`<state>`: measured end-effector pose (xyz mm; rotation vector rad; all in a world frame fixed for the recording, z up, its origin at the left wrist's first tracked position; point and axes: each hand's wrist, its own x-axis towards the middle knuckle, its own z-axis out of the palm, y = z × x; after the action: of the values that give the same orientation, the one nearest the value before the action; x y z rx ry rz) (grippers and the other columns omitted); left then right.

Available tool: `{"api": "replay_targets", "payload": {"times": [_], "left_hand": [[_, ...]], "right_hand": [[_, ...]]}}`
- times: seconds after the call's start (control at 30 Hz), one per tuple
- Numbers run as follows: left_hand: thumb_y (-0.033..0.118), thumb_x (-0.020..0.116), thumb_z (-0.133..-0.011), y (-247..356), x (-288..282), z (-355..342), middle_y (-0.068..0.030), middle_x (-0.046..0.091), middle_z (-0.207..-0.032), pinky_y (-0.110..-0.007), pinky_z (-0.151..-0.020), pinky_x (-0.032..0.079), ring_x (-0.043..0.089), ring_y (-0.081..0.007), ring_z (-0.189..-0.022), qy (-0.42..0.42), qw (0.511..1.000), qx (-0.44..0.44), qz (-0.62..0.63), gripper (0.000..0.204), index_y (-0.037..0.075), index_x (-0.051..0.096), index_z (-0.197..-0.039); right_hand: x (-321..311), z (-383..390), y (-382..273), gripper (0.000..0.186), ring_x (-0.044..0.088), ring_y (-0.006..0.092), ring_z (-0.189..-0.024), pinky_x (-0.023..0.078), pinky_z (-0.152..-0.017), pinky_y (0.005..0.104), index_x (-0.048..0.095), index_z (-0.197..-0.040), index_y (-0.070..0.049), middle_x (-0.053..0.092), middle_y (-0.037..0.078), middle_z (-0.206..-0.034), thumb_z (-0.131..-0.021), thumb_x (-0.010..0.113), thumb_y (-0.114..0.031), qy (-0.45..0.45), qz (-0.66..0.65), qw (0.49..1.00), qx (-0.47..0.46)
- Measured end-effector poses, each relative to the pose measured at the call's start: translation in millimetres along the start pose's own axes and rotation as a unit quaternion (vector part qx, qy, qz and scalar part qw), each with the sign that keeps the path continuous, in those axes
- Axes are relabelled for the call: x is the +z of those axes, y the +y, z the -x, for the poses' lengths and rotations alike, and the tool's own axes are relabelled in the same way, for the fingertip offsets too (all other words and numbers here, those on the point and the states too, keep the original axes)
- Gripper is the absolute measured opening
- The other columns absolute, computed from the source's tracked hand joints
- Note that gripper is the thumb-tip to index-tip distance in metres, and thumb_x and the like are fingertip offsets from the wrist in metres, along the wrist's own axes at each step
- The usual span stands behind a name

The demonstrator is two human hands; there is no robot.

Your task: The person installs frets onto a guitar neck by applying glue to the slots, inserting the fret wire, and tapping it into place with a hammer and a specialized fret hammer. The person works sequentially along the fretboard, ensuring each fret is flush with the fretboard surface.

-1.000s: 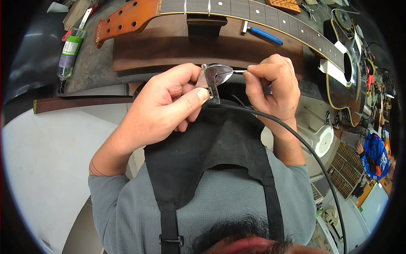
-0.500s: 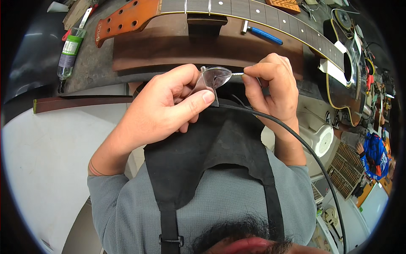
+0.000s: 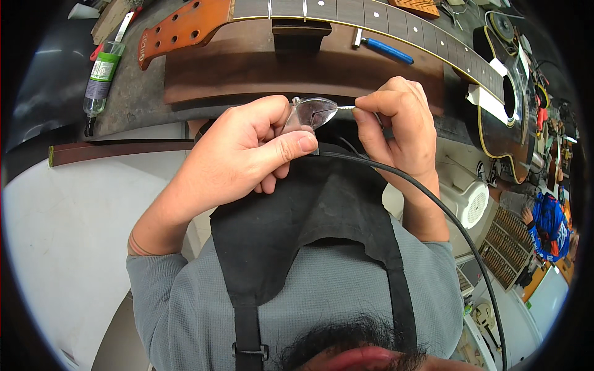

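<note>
My left hand [image 3: 253,148] is closed round a tool whose body is mostly hidden by the fingers. A clear curved shield [image 3: 323,110] with a small metal knob at its top stands out past the thumb. Close to that hand, a black cable or hose [image 3: 408,179] begins and curves down to the right. My right hand [image 3: 396,117] pinches a short, thin, ridged metallic strip [image 3: 346,107] between thumb and forefinger. The strip's left end reaches the edge of the shield; I cannot tell whether they touch.
Across the bench lies a guitar neck [image 3: 346,13], its dark body [image 3: 504,139] at right. Beneath it are a brown board [image 3: 229,68] and a blue-handled tool [image 3: 387,51]. A green-labelled bottle [image 3: 102,77] lies at left. Someone in blue [image 3: 549,226] is far right.
My right hand and the thin strip have shifted very slightly. My left hand keeps its grip on the shielded tool, nearly unmoved.
</note>
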<state>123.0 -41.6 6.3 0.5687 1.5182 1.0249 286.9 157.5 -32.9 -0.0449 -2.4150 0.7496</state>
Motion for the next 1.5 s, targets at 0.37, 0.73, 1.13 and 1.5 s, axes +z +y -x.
{"api": "replay_targets", "payload": {"times": [0.37,0.73,1.13,1.5], "left_hand": [[0.026,0.073,-0.107,-1.0,0.4,-3.3,0.0003,0.064,-0.076,-0.021,-0.049,0.050,0.061,-0.0039,-0.062,0.000,1.000,-0.013,-0.004,0.025,0.004,0.064,-0.098],[0.025,0.070,-0.108,-5.8,-1.9,-0.4,-0.0001,0.063,-0.076,-0.020,-0.049,0.047,0.060,-0.0039,-0.062,-0.011,1.000,0.011,0.023,0.024,0.003,0.064,-0.100],[0.021,0.064,-0.110,-10.0,4.2,-0.7,0.0017,0.059,-0.073,-0.020,-0.049,0.043,0.051,-0.0026,-0.059,0.008,0.998,0.042,0.053,0.021,0.001,0.062,-0.117],[0.020,0.063,-0.110,-13.1,6.7,-1.3,0.0021,0.055,-0.075,-0.020,-0.050,0.040,0.048,-0.0027,-0.061,0.002,0.998,0.045,0.051,0.022,-0.001,0.061,-0.116]], "right_hand": [[-1.0,-0.1,-0.7,0.029,0.062,0.0267,-0.077,0.046,-0.077,0.0400,0.066,-0.100,-0.007,0.060,0.006,-0.083,-0.079,0.083,0.003,-0.014,0.003,1.000,0.007],[-0.6,0.5,-0.8,0.027,0.063,0.0268,-0.078,0.046,-0.078,0.0395,0.067,-0.100,-0.007,0.061,0.006,-0.083,-0.080,0.083,0.002,-0.016,0.001,1.000,0.017],[-6.8,-0.6,2.1,0.025,0.063,0.0239,-0.075,0.045,-0.073,0.0387,0.064,-0.091,-0.009,0.064,0.003,-0.082,-0.081,0.087,-0.011,-0.044,0.092,0.994,0.035],[-17.3,-8.9,9.8,0.027,0.056,0.0252,-0.069,0.041,-0.071,0.0386,0.062,-0.079,-0.010,0.058,0.003,-0.077,-0.083,0.086,-0.022,-0.061,0.182,0.979,-0.073]]}}
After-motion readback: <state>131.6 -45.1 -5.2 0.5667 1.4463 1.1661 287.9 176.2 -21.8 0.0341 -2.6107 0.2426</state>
